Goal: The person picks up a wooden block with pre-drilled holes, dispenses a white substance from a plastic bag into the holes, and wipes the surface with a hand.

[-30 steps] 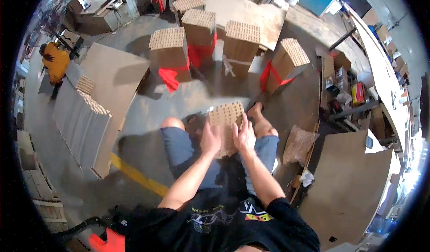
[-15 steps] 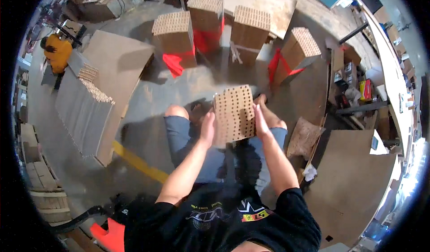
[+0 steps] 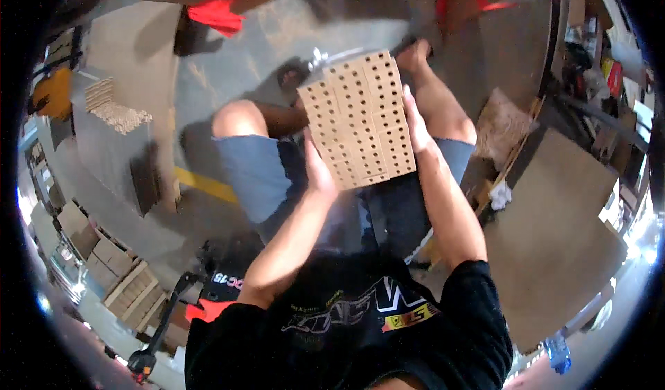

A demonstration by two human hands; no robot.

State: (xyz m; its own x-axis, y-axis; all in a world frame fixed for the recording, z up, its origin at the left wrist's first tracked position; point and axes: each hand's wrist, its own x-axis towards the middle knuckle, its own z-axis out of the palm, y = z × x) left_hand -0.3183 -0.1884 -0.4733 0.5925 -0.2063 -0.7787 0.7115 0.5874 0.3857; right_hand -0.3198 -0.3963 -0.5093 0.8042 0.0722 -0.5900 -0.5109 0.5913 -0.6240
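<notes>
Between my two palms I hold a block-shaped bundle of brown cardboard pieces (image 3: 360, 123), its upper face covered in rows of round dark holes. My left hand (image 3: 320, 168) presses along its left side near the lower corner. On the opposite side my right hand (image 3: 417, 123) lies flat against it, fingers pointing away from me. A whitish tie with a knot (image 3: 318, 59) shows at the bundle's far edge. The underside of the bundle is hidden. It is held above my lap, between my bare knees.
Taller cardboard stacks with red cloth (image 3: 218, 14) stand at the far side. To the left lie large boards and a pile of cardboard strips (image 3: 118, 106), near a person in orange (image 3: 53, 93). A brown sack (image 3: 502, 123) and a large board (image 3: 554, 244) are on the right.
The bundle has come up closer and tilted slightly, still between both hands. The whole view has shifted, pushing the far stacks to the upper edge.
</notes>
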